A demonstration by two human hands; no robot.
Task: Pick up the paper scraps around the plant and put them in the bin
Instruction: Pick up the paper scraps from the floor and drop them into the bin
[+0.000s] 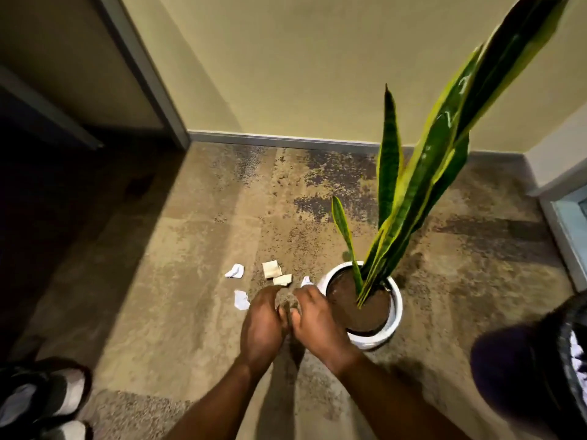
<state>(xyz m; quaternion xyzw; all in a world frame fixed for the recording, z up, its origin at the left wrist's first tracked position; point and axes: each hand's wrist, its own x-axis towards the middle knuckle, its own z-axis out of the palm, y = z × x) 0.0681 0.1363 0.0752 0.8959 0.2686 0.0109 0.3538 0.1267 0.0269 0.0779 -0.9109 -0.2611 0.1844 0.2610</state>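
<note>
A snake plant point(413, 192) grows from a white pot point(395, 308) on the carpet. Several paper scraps lie left of the pot: a crumpled white one point(235, 270), a tan square point(270, 269), a smaller tan piece point(282, 279), a white scrap point(241, 300) and a white bit point(306, 281) by the pot. My left hand point(262, 322) and my right hand point(314, 319) reach side by side over the carpet just below the scraps, fingers loosely curled downward. Neither hand shows anything held. A dark bin point(540, 369) with a black liner stands at the right edge.
A cream wall with a grey baseboard point(279, 139) closes the far side. A dark doorway opens at the left. A shoe point(44, 392) rests at the lower left. A white frame point(565, 236) stands at the right.
</note>
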